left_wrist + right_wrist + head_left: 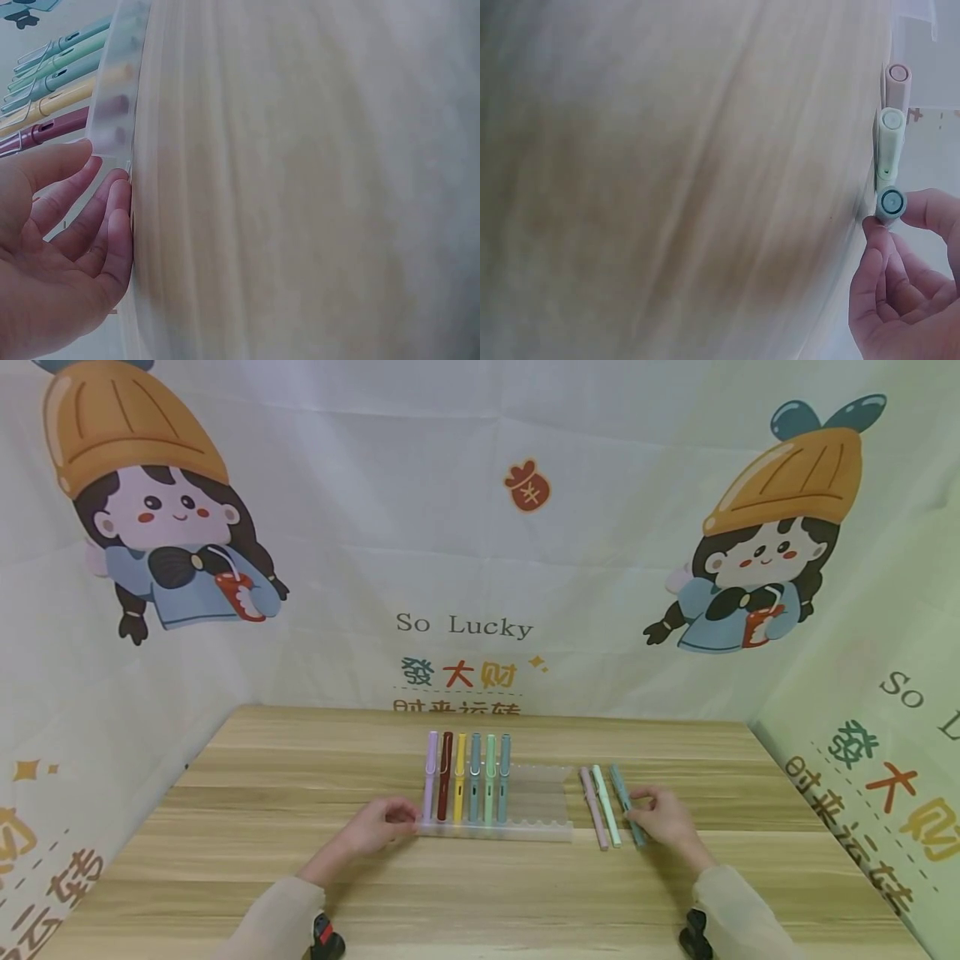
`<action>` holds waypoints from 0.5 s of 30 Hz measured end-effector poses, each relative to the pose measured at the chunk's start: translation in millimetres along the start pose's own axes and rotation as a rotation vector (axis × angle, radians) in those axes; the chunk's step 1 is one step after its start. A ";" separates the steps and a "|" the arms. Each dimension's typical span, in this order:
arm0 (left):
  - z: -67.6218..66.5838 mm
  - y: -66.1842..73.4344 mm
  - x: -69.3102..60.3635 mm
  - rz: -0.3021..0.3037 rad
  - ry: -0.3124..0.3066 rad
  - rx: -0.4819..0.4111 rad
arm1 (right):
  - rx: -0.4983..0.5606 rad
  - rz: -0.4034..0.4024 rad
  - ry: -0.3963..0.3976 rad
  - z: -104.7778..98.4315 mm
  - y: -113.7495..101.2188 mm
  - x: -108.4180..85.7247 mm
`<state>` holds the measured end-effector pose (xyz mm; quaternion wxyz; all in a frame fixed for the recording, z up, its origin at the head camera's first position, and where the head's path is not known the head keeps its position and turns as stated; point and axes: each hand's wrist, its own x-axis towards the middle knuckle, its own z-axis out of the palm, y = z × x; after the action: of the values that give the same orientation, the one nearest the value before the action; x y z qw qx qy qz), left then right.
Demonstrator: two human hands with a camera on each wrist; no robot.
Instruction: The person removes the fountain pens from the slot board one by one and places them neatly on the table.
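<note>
Teal pen (620, 785) sits pinched between the thumb and fingertips of my right hand (663, 814), at the right side of a wooden table (480, 893). Its long axis runs away from me, far end leaning left. My right hand is the nearer by far; my left hand (384, 823) is well apart, thumb and loosely bent fingers at the left end of a see-through plastic rack (536, 832). Whether they grip it or merely touch it, I cannot tell. The rack lies to the left of the teal pen, long side running left to right, notches along its near edge. Between the two, a pink pen (593, 807) and a pale green pen (606, 806) lie side by side, slanted much the same way, standing across the direct line to the rack. Six pens (475, 785) line the rack from its left end, long axes pointing away from me: lilac, dark red, yellow, blue-grey, light green, blue-grey. A printed cloth (360, 568) hangs beyond.
</note>
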<state>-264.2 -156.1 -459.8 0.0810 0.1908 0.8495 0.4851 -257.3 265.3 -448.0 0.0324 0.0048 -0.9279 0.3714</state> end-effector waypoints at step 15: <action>0.1 -0.8 -0.2 0.009 -0.002 0.004 | -0.052 0.019 -0.012 3.9 -4.4 1.6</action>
<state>-264.2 -156.5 -460.5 0.0795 0.1952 0.8496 0.4835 -259.0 259.4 -447.7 0.0235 -0.0024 -0.9375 0.3472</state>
